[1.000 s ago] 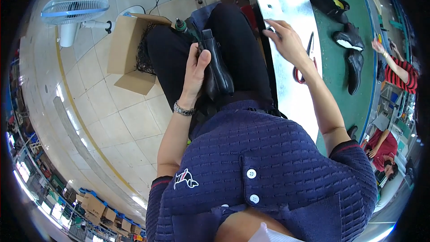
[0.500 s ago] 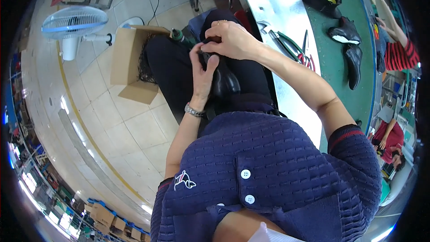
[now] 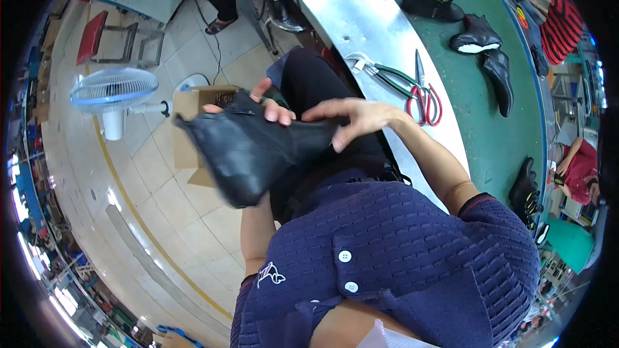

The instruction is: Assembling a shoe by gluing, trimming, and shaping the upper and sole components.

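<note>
A black leather boot [image 3: 235,145] is held tilted above my lap, its rounded end low on the left and its narrower part reaching right. My left hand [image 3: 277,113] grips it from behind, with fingertips curling over the upper edge; the boot hides most of the palm. At the narrower right end, my right hand [image 3: 358,119] has its thumb below and its fingers along the top, closed around that end. Right of my hands, green-handled pliers [image 3: 390,78] and red-handled scissors [image 3: 423,100] lie on the metal tabletop [image 3: 403,32].
Several black shoes [image 3: 480,33] stand on the green surface [image 3: 445,84] beyond the metal top. On the left are an open cardboard box [image 3: 187,132], a fan [image 3: 115,93] and a red-seated stool [image 3: 92,37]. Other people are nearby, one in a striped sleeve [image 3: 561,29].
The boot has come up from my lap and turned to the left, now showing its side. My right hand has moved from its upper part to the right end. The view has shifted slightly.
</note>
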### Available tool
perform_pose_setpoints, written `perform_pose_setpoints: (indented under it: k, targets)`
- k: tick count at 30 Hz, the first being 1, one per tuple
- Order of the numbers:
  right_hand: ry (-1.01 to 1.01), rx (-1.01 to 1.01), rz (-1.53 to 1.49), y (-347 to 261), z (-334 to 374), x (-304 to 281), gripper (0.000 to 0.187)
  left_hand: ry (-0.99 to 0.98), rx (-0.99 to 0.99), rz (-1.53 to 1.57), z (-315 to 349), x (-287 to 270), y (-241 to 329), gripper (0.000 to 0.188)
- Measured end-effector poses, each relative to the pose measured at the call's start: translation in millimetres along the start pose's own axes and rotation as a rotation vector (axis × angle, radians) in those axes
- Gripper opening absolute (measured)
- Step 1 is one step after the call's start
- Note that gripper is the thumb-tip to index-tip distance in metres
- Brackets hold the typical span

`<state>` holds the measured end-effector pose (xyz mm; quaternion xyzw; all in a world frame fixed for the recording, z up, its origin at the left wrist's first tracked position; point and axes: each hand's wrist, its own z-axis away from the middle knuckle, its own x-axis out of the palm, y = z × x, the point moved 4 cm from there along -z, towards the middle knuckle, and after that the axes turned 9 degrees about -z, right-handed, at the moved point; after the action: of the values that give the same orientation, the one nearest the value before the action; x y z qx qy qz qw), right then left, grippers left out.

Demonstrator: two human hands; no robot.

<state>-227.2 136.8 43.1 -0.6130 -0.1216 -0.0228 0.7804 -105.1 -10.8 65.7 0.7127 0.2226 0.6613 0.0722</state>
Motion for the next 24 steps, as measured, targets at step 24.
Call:
perform_pose_setpoints:
  k: [24]
  targets:
    - [1.999,0.380,0.857,43,348,-100,0.064,0.453,-0.277,-0.360,-46,-43,-51,0.052]
